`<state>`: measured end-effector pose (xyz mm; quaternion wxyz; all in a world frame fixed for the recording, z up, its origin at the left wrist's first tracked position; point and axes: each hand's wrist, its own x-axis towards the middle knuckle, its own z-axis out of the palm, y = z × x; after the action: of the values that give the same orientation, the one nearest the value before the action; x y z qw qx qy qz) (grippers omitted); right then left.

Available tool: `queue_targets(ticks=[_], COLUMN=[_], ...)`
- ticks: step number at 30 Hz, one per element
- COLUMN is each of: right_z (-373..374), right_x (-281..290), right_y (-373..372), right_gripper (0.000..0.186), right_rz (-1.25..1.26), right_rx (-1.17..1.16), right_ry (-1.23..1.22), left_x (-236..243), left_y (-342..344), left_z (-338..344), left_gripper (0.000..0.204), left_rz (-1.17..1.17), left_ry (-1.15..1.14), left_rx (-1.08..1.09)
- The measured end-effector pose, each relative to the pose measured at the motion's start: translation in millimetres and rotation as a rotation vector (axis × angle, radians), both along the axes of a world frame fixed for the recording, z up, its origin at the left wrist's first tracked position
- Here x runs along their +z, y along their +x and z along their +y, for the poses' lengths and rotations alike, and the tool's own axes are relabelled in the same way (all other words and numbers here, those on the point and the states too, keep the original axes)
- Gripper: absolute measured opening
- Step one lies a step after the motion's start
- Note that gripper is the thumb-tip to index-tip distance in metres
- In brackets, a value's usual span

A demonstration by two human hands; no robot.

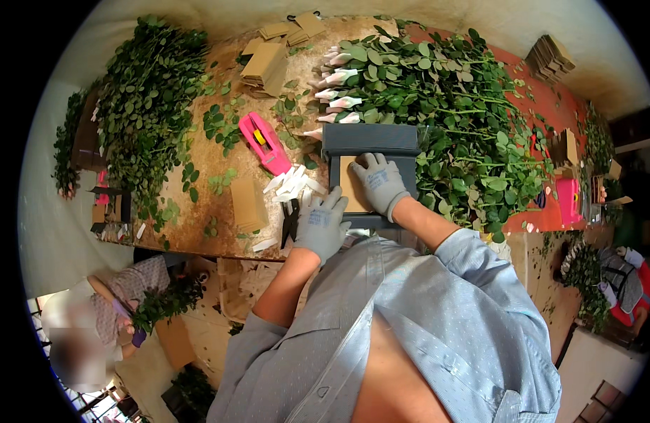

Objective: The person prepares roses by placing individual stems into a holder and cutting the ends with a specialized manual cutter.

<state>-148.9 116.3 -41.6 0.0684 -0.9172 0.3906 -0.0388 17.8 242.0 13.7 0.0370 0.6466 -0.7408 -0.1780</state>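
Observation:
Both of my hands wear grey gloves. My right hand (pixel 381 182) lies with its fingers stretched over a brown cardboard piece (pixel 352 192), which rests flat in a dark grey box-like holder (pixel 371 139) at the table's front edge. Beside the holder's left side is my left hand (pixel 321 224), fingers extended toward the cardboard's edge; I cannot tell whether they touch it. Just left of that hand lie black-handled scissors (pixel 290 220). White paper strips (pixel 292 183) are heaped above it, near a pink tape dispenser (pixel 265 144) with a yellow core.
A cardboard stack (pixel 248 204) stands left of the scissors; more cardboard (pixel 265 67) lies farther back. Leafy stems with pale wrapped heads (pixel 345 103) spread behind and right of the holder. Another leafy pile (pixel 145 106) fills the left. People work at lower left and far right.

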Motion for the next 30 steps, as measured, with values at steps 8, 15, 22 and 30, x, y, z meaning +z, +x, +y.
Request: queue_targets(ticks=[8,15,22,30], right_z=[-1.2,0.5,0.9,0.6], right_x=[5.1,0.8,-4.2,1.3], right_y=[5.6,0.1,-4.3,-0.2], right_gripper=[0.049,0.05,0.048,0.043], right_rz=[0.061,-0.017,-0.063,-0.11], right_rx=[0.01,0.015,0.006,-0.019], right_ry=[-0.011,0.046,0.033,0.043], left_x=[-27.2,-23.7,-55.8,-111.5], left_y=[-9.8,6.0,129.5,219.2], left_z=[-4.5,4.2,27.6,36.0], left_gripper=[0.035,0.026,0.034,0.064], left_rz=[-0.06,0.261,0.285,-0.223], left_ry=[-0.006,-0.072,-0.177,-0.02], left_rx=[-0.136,-0.075,0.532,0.852])
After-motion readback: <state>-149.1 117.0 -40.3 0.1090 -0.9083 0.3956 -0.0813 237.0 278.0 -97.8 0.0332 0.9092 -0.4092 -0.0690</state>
